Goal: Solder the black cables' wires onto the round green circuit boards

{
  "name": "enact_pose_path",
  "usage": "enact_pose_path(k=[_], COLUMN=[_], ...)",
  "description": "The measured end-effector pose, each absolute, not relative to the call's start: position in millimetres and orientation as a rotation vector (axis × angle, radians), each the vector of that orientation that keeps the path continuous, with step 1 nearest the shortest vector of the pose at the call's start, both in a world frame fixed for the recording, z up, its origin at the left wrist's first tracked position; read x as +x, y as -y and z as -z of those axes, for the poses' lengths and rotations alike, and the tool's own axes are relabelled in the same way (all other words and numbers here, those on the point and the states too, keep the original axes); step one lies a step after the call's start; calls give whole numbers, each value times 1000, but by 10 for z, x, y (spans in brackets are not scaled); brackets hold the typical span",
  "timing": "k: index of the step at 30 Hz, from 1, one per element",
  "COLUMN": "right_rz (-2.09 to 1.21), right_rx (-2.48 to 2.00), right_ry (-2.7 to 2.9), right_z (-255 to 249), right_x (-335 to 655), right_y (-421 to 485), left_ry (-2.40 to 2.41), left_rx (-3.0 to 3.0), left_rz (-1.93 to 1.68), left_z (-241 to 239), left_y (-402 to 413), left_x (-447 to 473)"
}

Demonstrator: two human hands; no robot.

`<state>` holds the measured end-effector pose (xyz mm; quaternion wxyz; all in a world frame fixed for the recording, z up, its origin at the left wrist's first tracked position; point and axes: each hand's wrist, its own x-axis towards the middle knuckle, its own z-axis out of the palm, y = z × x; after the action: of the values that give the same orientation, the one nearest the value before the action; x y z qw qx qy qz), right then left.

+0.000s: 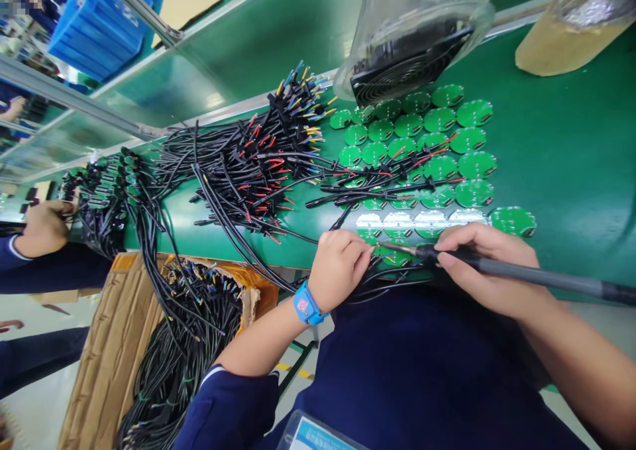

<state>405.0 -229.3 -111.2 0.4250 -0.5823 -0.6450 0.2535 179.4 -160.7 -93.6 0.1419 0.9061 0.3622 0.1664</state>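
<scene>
My right hand [489,268] grips the dark handle of a soldering iron [536,278]. The iron's metal tip points left and rests at or just over a round green circuit board [395,258] at the table's near edge. My left hand [340,268], with a blue band on its wrist, is closed in a pinch beside that tip. What its fingers hold is hidden or too small to make out. Black cables [387,281] run under and beside the board. Further rows of round green boards [430,223] lie just beyond both hands, and black cables with red wire ends [368,191] lie across some of them.
A large heap of black cables [238,165] covers the table to the left. A fan in a clear hood [412,59] stands behind the boards, near a tan roll [561,46]. Below left, a cardboard box [106,344] holds more cables. Another person's hand [47,228] is at far left.
</scene>
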Motion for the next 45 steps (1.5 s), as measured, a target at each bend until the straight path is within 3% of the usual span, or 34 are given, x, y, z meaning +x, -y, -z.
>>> enact_pose_path(k=[18, 23, 30, 37, 45], right_rz=[-641, -844, -685, -673, -715], right_rx=[-1483, -1260, -1173, -1111, -1130], right_ry=[1654, 1249, 923, 805, 890], right_z=[1101, 1124, 1177, 1264, 1270], right_x=[4056, 4142, 4222, 4191, 4198], right_y=[2289, 2426, 2613, 2584, 2596], left_ry=[-1129, -1114, -1060, -932, -696], left_rx=[2576, 2556, 2587, 2832, 2951], left_rz=[-156, -59, 132, -366, -423], left_z=[774, 737, 635, 669, 675], left_y=[1496, 1444, 1339, 1018, 929], left_x=[1874, 1906, 1934, 2355, 2484])
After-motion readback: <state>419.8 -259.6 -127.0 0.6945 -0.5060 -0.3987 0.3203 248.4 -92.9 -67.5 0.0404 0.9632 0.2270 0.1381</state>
